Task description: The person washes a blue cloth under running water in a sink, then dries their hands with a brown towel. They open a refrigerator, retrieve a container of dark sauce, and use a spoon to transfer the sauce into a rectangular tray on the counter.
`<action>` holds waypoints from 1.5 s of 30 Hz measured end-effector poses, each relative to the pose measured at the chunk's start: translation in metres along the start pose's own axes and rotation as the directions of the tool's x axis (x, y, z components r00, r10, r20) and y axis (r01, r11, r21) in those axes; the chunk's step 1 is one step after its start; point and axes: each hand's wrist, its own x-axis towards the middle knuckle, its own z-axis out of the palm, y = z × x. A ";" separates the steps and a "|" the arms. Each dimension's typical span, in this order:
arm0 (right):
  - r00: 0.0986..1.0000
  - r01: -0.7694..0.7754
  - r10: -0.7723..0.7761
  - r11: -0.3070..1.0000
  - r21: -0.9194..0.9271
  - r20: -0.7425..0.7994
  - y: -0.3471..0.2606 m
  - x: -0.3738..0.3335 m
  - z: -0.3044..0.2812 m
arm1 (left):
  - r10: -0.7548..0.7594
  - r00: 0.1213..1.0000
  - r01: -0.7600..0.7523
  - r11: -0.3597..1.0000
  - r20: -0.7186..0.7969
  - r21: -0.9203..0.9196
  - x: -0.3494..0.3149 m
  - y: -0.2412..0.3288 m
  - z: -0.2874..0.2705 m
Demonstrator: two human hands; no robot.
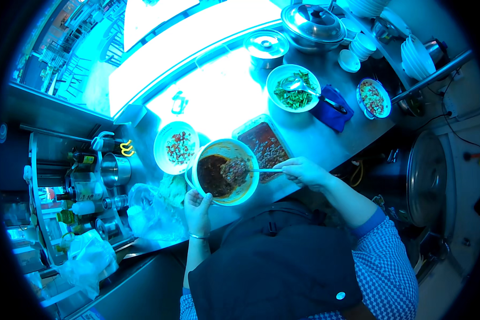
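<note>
My left hand (pixel 197 212) grips the near-left rim of a pale, deep pot (pixel 252 186), thumb over the edge. The pot appears tilted toward me and holds dark red-brown sauce with a minced mixture (pixel 234 172). My right hand (pixel 303 172) is closed round the handle of a metal spoon (pixel 268 170), whose head is buried in the mixture. Just beyond the pot lies a rectangular tray (pixel 244 129) of reddish-brown sauce and mince. Left of it, a white bowl (pixel 161 143) holds chopped red and pale pieces.
Farther right are a bowl (pixel 273 80) of chopped greens with a black-handled ladle (pixel 333 104), a blue cloth (pixel 330 118) and a bowl of diced food (pixel 372 98). Lidded pots (pixel 313 26) and stacked bowls (pixel 364 45) stand behind. Plastic bags (pixel 152 213) and shelved bottles (pixel 82 158) are left.
</note>
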 end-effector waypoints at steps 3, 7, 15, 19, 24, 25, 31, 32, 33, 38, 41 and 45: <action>0.998 0.046 -0.042 0.995 0.085 -0.052 -0.006 -0.020 -0.017 | 0.005 0.999 -0.005 1.000 -0.034 -0.002 0.001 0.000 -0.001; 0.969 0.149 -0.141 0.989 0.024 -0.201 0.000 -0.025 -0.035 | -0.011 0.998 0.009 1.000 -0.054 -0.029 0.001 0.002 -0.002; 0.614 0.143 -0.780 -0.036 -0.989 0.117 0.070 0.031 -0.034 | 0.003 0.995 -0.009 0.998 -0.099 -0.056 -0.002 0.001 0.000; 0.552 0.119 -0.816 -0.122 -0.985 0.168 0.068 0.021 -0.034 | -0.015 0.995 0.009 0.998 -0.096 -0.066 -0.001 0.001 -0.002; 0.499 0.192 -0.866 0.115 -0.975 -0.004 0.072 0.014 -0.037 | -0.005 0.998 0.004 0.999 -0.057 -0.034 0.003 -0.005 -0.005; 0.439 0.304 -0.893 0.251 -0.919 -0.099 0.072 0.017 -0.035 | 0.001 0.999 -0.002 1.000 -0.052 -0.024 0.003 -0.004 -0.006; 0.735 0.550 -0.628 0.773 -0.314 -0.257 0.046 -0.007 0.001 | -0.014 0.999 0.013 0.999 -0.030 -0.038 0.000 -0.003 -0.005; 0.716 0.582 -0.672 0.724 -0.370 -0.190 0.043 -0.003 0.011 | -0.013 0.999 0.012 0.999 -0.030 -0.034 0.000 -0.004 -0.003; 0.632 0.613 -0.771 0.558 -0.560 -0.077 0.039 0.010 0.021 | -0.006 1.000 0.005 1.000 -0.015 -0.017 -0.001 -0.004 -0.004; 0.488 0.451 -0.772 -0.176 -0.875 0.407 0.022 0.081 0.074 | 0.011 0.999 -0.012 0.999 0.043 0.038 -0.008 -0.002 0.002; 0.534 0.397 -0.671 -0.338 -0.853 0.515 0.021 0.095 0.085 | 0.054 0.994 -0.061 0.996 0.095 0.072 -0.006 -0.009 0.000; 0.537 0.511 -0.524 -0.421 -0.749 0.661 0.042 0.089 0.071 | 0.095 0.992 -0.104 0.988 0.081 0.110 -0.007 -0.006 0.000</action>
